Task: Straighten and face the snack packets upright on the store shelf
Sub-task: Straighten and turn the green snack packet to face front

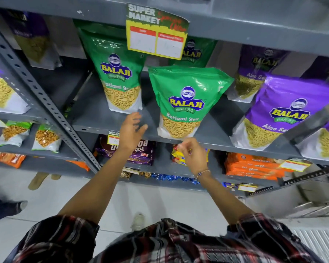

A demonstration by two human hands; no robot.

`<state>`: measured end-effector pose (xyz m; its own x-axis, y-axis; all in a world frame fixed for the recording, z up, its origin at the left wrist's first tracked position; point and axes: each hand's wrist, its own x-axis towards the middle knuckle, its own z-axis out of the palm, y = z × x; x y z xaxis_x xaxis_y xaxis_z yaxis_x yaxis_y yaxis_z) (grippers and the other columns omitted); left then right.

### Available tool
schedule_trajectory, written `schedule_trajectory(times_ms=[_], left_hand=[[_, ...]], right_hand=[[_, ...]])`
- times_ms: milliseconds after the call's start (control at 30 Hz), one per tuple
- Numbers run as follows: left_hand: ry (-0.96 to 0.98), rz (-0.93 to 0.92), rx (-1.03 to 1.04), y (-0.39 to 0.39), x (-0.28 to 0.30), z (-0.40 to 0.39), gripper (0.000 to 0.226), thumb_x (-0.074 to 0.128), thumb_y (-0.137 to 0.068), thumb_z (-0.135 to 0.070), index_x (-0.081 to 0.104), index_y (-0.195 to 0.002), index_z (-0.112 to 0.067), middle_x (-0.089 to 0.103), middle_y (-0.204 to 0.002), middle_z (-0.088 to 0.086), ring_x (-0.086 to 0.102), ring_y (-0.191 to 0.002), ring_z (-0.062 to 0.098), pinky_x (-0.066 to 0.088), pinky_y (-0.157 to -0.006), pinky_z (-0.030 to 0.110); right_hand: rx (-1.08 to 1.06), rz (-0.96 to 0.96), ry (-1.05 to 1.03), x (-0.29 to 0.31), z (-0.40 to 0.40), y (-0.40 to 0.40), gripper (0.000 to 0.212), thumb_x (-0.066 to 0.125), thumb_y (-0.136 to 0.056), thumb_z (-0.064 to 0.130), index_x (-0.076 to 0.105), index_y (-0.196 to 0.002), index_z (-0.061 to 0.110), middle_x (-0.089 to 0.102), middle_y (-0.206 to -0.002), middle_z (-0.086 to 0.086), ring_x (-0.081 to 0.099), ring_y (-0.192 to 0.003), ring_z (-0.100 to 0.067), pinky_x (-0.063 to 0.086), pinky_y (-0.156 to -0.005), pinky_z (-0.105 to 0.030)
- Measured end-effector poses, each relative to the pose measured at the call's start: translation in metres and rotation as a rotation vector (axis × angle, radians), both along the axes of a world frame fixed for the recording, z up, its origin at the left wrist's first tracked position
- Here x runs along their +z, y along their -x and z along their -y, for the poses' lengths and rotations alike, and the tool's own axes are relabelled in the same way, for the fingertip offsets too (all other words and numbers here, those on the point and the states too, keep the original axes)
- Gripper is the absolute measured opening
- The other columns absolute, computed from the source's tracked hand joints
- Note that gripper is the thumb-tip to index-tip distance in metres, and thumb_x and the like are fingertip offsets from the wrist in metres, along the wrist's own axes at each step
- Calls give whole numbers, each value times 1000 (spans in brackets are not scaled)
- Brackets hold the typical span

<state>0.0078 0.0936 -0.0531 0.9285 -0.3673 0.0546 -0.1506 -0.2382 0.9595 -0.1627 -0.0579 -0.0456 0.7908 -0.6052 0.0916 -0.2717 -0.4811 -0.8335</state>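
Two green Ratlami Sev packets stand upright and face out on the grey shelf (pixel 95 118). The front green packet (pixel 184 99) sits at the shelf's front edge. The rear green packet (pixel 118 73) stands further back and to the left. My left hand (pixel 131 130) hovers just below the rear packet, fingers apart, holding nothing. My right hand (pixel 194 154) is under the front packet's bottom edge, fingers loosely curled and empty. A third green packet (pixel 196 52) shows partly behind the price card.
Purple Aloo Sev packets (pixel 285 111) stand to the right and more at the far left (pixel 0 88). A yellow price card (pixel 156 35) hangs from the shelf above. Lower shelves hold biscuit packs (pixel 251 166). A perforated upright post (pixel 46 103) divides the bays. Someone's feet are on the floor at left.
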Motion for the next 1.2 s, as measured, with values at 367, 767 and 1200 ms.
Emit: schedule_trajectory(times_ms=[367,767,1200], left_hand=[[-353,-50,-80,-148,29,-62,132,85,-62,-36,-11,-148,-11,6,-160,16,11,-147,31,17,-120,49],[-357,20,-203,-164,15,-73,76,85,-63,-24,45,-128,-17,62,-129,8,57,-120,26,43,-105,44],[-331,61,-181,-110,15,-113,71,84,-64,-31,51,-123,-11,66,-124,9,61,-113,23,45,-96,30]], right_hand=[[85,-69,-335,36,-75,-205,88,65,-84,16,4,-147,9,32,-149,-18,40,-130,-36,40,-106,-45],[55,-82,-254,8,-67,-213,58,75,-73,12,42,-121,8,61,-125,-15,59,-112,-30,49,-97,-48],[91,-79,-225,0,-96,-166,58,73,-76,14,40,-124,14,61,-125,-11,60,-112,-26,50,-96,-43]])
